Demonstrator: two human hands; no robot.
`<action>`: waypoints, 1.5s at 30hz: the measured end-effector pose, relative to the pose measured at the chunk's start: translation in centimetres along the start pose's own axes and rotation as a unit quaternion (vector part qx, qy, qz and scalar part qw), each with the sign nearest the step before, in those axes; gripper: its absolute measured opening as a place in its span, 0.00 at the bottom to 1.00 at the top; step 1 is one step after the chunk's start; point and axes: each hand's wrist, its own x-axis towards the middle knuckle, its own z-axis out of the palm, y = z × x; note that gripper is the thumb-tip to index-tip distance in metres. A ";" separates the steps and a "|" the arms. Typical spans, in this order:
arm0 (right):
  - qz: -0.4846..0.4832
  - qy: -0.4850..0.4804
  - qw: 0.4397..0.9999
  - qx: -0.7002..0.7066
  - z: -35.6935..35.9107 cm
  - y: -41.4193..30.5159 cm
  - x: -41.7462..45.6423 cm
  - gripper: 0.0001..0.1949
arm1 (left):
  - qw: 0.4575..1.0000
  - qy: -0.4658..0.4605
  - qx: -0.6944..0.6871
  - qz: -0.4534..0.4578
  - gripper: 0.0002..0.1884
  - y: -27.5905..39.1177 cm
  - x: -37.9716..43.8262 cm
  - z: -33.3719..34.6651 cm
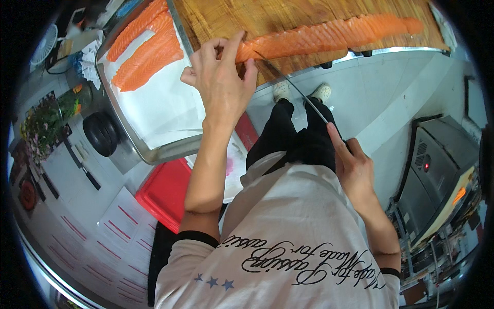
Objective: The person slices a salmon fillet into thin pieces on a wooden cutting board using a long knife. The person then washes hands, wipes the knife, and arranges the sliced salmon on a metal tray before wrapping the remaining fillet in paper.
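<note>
A long salmon fillet (328, 36) lies across the wooden cutting board (216, 19), with many slice lines over most of its length. My left hand (222, 73) rests on the fillet's left end, fingers spread around it and thumb at its near edge. In my right hand (353, 162) is the handle of a long, thin-bladed knife (297, 89), index finger stretched along it. The blade slants up to the left, and its far part meets the salmon just right of my left hand.
Left of the board, a metal tray (154, 156) lined with white paper holds more salmon fillets (148, 58). A red plastic lid (166, 193), a black round object (100, 133) and another knife (83, 166) are on the left. A metal appliance (428, 166) stands at right.
</note>
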 end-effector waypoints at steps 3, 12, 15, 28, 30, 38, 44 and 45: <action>-0.009 0.021 1.000 0.014 0.3 1.8 -1.7 0.35 | 0.999 -0.029 0.024 -0.005 0.24 -0.7 -0.1 -0.5; -0.076 0.170 0.982 0.037 1.8 6.3 -6.0 0.28 | 0.996 -0.067 -0.064 -0.018 0.16 -2.1 -0.8 -1.3; -0.069 0.203 0.976 0.046 1.8 5.7 -5.2 0.26 | 0.995 -0.071 -0.068 -0.014 0.17 -2.4 -1.2 -0.9; -0.083 0.214 0.973 0.011 0.2 3.7 -3.1 0.26 | 0.989 -0.053 -0.137 0.012 0.15 -3.2 -1.7 -1.4; -0.061 0.187 0.980 -0.006 0.1 3.9 -3.4 0.23 | 0.992 -0.044 -0.121 0.009 0.12 -3.3 -1.6 -1.1; -0.057 0.187 0.981 -0.001 0.3 3.5 -3.2 0.23 | 0.988 -0.101 -0.121 0.001 0.12 -3.2 -0.4 -1.8; -0.092 0.235 0.967 0.023 0.5 2.8 -2.3 0.26 | 0.987 -0.123 -0.096 -0.024 0.16 -2.8 0.5 -1.2; -0.093 0.237 0.966 0.031 0.7 2.9 -2.4 0.26 | 0.987 -0.129 -0.089 -0.033 0.16 -2.7 0.6 -1.0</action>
